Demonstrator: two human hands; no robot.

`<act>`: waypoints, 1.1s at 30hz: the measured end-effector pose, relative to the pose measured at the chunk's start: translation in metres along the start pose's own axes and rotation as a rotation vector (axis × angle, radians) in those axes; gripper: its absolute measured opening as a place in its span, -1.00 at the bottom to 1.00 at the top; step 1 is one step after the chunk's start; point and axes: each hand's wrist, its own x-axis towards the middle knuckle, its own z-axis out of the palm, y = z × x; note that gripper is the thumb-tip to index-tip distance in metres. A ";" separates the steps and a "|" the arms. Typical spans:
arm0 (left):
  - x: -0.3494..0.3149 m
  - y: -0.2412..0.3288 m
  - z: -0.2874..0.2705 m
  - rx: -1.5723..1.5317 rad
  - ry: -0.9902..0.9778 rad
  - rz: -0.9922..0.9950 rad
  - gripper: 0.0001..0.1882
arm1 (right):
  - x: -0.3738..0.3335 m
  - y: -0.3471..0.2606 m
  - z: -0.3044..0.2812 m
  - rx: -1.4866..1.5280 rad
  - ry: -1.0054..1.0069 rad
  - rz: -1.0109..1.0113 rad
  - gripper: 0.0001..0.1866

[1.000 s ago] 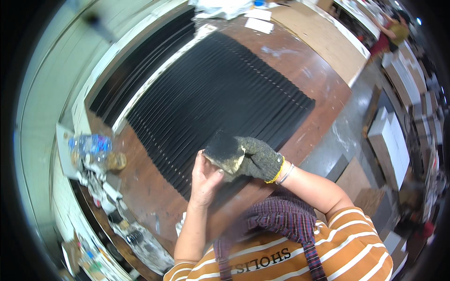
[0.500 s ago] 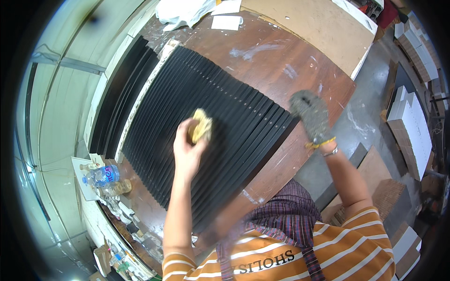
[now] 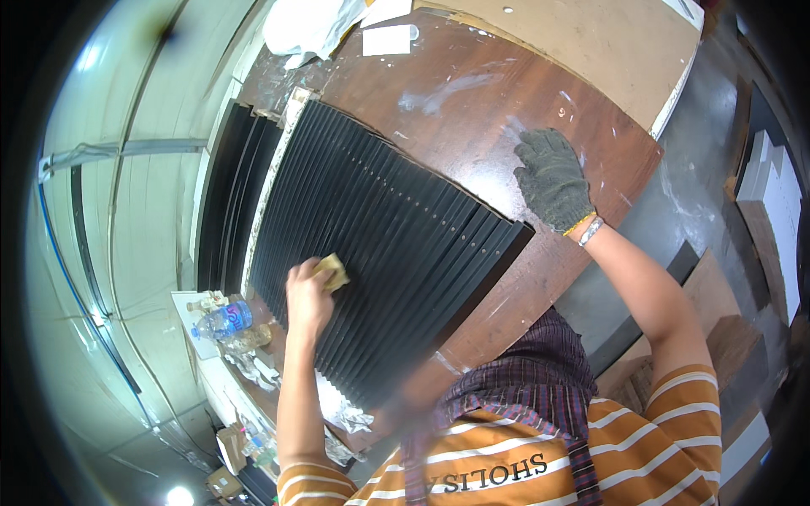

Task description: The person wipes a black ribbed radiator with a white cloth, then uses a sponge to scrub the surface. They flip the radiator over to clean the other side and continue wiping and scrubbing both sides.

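Note:
A yellow sponge is pinched in the bare fingers of my left hand, pressed down on a row of long black strips. The strips lie side by side, tightly packed, with small light dots along their far ends. My right hand, in a dark grey knitted glove with a yellow cuff, lies flat on the brown wooden table just past the strips' right corner. Its fingers are stretched out and hold nothing.
More black strips stand at the left, behind a pale rail. A plastic bottle with a blue label stands near the left edge. White plastic sheeting and a tan board lie at the far side. White-topped stacks are at the right.
My left hand has moved the sponge left and toward me across the strips. My right hand has gone from a blurred spot at the strips' corner to lying flat farther away on the table.

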 end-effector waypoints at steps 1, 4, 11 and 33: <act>-0.002 -0.006 -0.005 -0.007 -0.002 -0.072 -0.63 | 0.002 -0.002 0.001 -0.031 -0.024 -0.020 -0.64; 0.049 0.020 -0.011 -0.075 0.287 0.157 -0.66 | 0.008 -0.008 0.007 -0.071 -0.041 -0.083 -0.62; 0.164 0.080 -0.001 -0.158 0.362 0.302 -0.66 | 0.018 -0.014 0.013 -0.127 -0.088 -0.052 -0.65; -0.092 -0.127 0.073 -0.080 0.096 -0.251 -0.64 | 0.014 -0.015 0.020 -0.136 -0.115 0.011 -0.60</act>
